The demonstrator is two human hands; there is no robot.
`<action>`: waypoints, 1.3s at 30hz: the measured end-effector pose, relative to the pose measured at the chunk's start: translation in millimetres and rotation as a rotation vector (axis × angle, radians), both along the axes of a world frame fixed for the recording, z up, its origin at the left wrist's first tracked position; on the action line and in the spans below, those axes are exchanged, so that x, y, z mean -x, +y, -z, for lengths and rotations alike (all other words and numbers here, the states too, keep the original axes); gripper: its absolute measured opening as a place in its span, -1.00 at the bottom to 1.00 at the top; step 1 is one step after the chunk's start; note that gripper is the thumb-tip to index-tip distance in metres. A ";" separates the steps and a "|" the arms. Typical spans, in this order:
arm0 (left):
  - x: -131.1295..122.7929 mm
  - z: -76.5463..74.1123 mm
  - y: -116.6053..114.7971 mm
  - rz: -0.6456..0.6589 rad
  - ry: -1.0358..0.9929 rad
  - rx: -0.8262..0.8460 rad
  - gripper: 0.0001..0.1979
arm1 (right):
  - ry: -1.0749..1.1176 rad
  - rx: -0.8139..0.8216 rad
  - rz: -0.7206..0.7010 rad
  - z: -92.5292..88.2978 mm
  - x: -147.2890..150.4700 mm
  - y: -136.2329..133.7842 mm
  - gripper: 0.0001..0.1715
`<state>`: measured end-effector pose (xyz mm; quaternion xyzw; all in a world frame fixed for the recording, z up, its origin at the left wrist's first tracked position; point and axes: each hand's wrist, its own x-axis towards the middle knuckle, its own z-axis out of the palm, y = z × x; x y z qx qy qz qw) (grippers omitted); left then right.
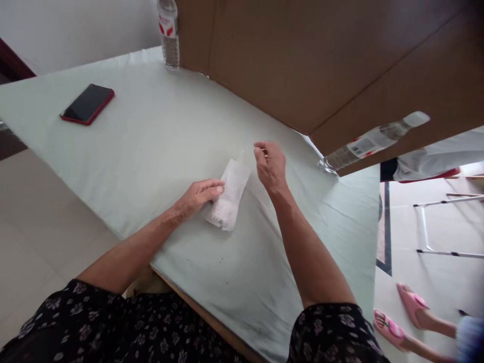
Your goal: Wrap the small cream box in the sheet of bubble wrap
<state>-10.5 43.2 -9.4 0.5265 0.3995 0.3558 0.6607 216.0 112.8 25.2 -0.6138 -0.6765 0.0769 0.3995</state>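
A crumpled white tissue-paper packet [230, 194] lies on the pale green tablecloth, its lower end bulging and its upper end flatter. My left hand [198, 197] holds the packet's left edge, fingers together and pressed on it. Just right of the packet's upper end, my right hand [271, 164] is raised a little, fingers curled into a pinch. What it pinches, if anything, is hidden or too small to name. A faint translucent patch [241, 156] shows between the packet and the right fingertips.
A phone [88, 104] in a red case lies at the far left of the tablecloth [151, 131]. A large brown cardboard box [272, 55] stands behind, with one water bottle [170, 35] at its left and another water bottle [370, 143] at its right. A person's feet in pink slippers [414, 302] show at lower right.
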 end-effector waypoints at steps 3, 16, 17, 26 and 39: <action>-1.2 7.0 0.6 -0.025 -0.081 0.054 -0.41 | 0.052 -0.047 0.076 -10.7 8.8 -43.9 -0.76; -7.4 -1.9 -5.1 -0.147 0.064 -0.005 -0.49 | 0.166 0.300 0.044 11.3 7.1 -90.1 -0.76; -7.2 -1.1 -4.6 -0.181 0.136 -0.058 -0.53 | 0.317 0.316 0.021 15.5 1.6 -91.9 -0.73; -10.4 -3.0 -14.0 -0.249 0.551 -0.544 -0.66 | 0.691 0.379 0.026 42.0 5.3 -100.9 -0.71; 21.9 8.8 14.5 -0.530 0.740 -0.585 -0.94 | 0.676 0.244 0.206 47.9 -29.1 -88.3 -0.70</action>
